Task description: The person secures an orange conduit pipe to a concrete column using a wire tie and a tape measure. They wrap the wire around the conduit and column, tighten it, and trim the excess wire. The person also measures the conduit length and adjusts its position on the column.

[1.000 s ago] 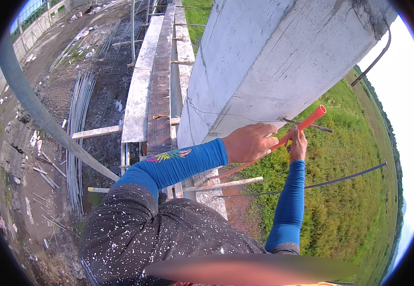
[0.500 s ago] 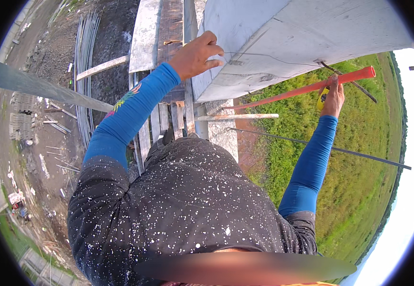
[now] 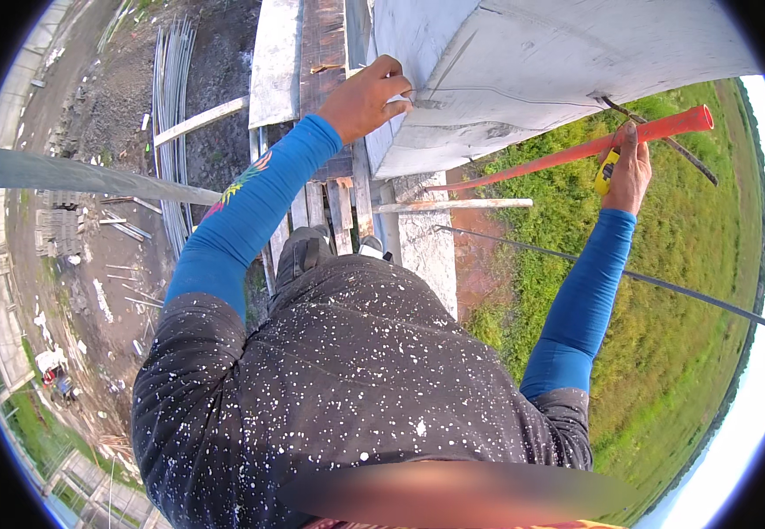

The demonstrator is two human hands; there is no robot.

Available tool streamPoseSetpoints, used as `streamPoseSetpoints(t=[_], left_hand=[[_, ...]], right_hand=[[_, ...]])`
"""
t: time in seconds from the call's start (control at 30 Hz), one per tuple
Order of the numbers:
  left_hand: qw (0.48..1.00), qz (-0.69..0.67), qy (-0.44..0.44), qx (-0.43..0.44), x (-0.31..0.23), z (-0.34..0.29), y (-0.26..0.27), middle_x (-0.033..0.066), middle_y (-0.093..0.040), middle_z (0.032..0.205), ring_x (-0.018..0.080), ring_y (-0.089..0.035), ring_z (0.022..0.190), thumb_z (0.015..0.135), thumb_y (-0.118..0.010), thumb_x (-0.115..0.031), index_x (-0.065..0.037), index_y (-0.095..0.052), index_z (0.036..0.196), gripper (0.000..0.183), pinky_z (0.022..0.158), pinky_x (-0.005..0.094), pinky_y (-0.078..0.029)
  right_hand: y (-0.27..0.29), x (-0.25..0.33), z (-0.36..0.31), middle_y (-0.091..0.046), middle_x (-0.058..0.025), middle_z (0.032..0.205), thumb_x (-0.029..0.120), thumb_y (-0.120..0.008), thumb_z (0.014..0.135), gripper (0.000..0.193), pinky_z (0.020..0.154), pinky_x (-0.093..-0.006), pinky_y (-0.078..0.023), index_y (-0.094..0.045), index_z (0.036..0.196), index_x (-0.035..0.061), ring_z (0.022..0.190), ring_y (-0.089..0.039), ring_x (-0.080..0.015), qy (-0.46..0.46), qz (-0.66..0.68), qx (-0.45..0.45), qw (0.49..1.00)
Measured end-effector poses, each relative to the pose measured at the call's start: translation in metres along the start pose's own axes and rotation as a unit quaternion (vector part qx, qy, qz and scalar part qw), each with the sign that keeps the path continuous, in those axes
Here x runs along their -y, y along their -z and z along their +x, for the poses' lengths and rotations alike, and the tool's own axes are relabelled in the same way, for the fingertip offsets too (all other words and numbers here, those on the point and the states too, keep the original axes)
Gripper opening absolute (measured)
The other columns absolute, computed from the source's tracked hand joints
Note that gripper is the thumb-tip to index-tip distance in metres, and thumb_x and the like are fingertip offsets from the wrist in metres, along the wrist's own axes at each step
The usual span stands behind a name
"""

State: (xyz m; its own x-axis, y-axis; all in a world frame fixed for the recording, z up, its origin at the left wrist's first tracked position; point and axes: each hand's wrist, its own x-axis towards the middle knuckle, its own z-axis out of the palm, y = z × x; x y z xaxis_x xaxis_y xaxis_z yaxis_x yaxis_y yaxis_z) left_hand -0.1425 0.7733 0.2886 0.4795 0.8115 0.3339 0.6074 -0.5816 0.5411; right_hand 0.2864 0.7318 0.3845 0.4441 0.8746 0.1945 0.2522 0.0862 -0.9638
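My left hand is held against the left edge of a grey concrete block, its fingers curled in a pinch. From its fingertips a thin dark string runs rightward across the concrete. My right hand is wrapped around a yellow tape measure, beyond the block's right side. The fingers of that hand reach up to an orange pipe, which slants past them and flares at its far end. Near the pipe a dark rusty rod sticks out of the concrete.
Scaffold planks lie beneath me, high above muddy ground with stacked metal poles. A thick grey pole crosses at left. On the right, a thin metal bar and a short wooden batten jut out over grass.
My view has shifted slightly, moving most of the scene a little rightward. Both hands keep nearly the same places and grips, and my feet now show below the planks.
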Motion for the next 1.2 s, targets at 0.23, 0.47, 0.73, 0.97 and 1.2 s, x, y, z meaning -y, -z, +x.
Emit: streamPoseSetpoints(t=[0.23,0.47,0.73,0.97,1.2], left_hand=[[0.998,-0.047,-0.014,-0.029,0.039,0.002,0.037,0.0087,-0.063,0.110,0.0274,-0.064,0.101,0.097,-0.076,-0.036,-0.006,-0.067,0.100,0.031,0.092,0.0384,-0.055],[0.897,-0.286,0.330,0.068,0.090,-0.004,0.019,0.0021,-0.066,0.104,0.0135,-0.062,0.092,0.098,-0.075,-0.037,-0.009,-0.062,0.114,0.035,0.081,0.0332,-0.054],[0.566,-0.765,0.282,0.120,0.064,0.006,-0.053,0.0011,-0.067,0.090,0.0087,-0.063,0.073,0.104,-0.067,-0.022,-0.009,-0.068,0.105,0.013,0.061,0.0262,-0.052],[0.453,-0.852,0.221,0.142,0.073,0.013,-0.008,0.0063,-0.068,0.093,0.0107,-0.064,0.070,0.109,-0.059,-0.018,-0.012,-0.061,0.105,0.007,0.059,0.0254,-0.052],[0.953,-0.294,-0.075,0.016,0.134,0.052,0.056,0.0092,-0.066,0.089,0.0252,-0.063,0.082,0.105,-0.065,-0.024,-0.005,-0.071,0.108,0.020,0.076,0.0390,-0.052]], right_hand=[[0.002,-0.001,-0.001,-0.065,0.0003,0.091,0.044,-0.067,0.104,0.035,0.083,-0.0300,-0.048,-0.069,0.101,0.0090,0.086,-0.057,-0.0100,-0.015,-0.021,-0.020,0.999],[-0.010,0.009,-0.010,-0.062,-0.0003,0.083,0.040,-0.063,0.107,0.032,0.067,-0.0277,-0.046,-0.067,0.101,0.0087,0.070,-0.055,-0.0090,0.005,-0.002,-0.031,1.000],[-0.012,0.013,-0.012,-0.059,-0.0001,0.082,0.035,-0.060,0.109,0.028,0.064,-0.0269,-0.046,-0.063,0.102,0.0083,0.068,-0.055,-0.0105,-0.030,-0.053,-0.087,0.994],[-0.020,0.023,-0.015,-0.060,-0.0026,0.076,0.039,-0.060,0.109,0.037,0.060,-0.0288,-0.047,-0.064,0.115,0.0023,0.064,-0.057,-0.0121,-0.036,-0.060,-0.085,0.994],[-0.019,0.026,-0.016,-0.062,-0.0041,0.074,0.042,-0.060,0.108,0.040,0.060,-0.0290,-0.047,-0.064,0.117,0.0031,0.063,-0.058,-0.0124,-0.067,-0.083,-0.092,0.990]])
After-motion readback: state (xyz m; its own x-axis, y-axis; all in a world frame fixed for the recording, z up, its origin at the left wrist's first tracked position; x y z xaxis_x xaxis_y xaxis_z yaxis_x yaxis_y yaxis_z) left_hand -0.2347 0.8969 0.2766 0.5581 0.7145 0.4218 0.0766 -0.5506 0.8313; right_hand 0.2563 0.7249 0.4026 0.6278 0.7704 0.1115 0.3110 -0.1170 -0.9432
